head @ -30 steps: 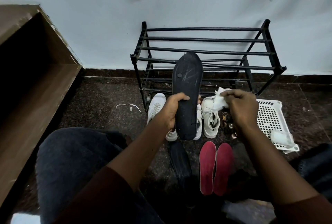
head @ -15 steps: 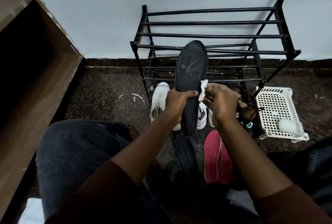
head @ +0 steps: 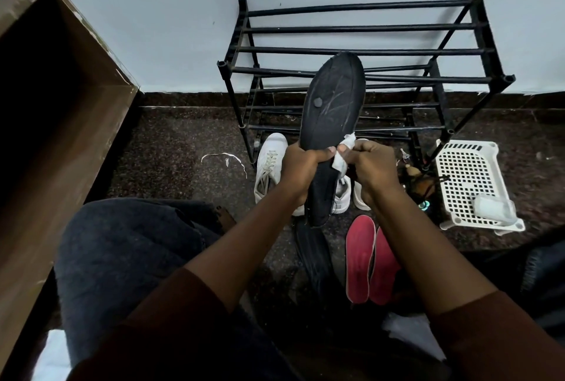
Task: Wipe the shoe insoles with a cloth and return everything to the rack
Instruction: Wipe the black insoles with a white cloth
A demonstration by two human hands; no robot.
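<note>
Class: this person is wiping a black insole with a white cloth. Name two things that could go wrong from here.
The left hand grips the black insole low down, so the right hand pressing the cloth may bend it. The red insoles on the floor may pick up dirt.

pale wall (head: 153, 29), dark speckled floor (head: 183, 142), brown cabinet (head: 46, 136)

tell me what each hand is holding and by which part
The left hand grips the black insole around its lower half. The right hand pinches the bunched white cloth against the insole's edge.
</note>
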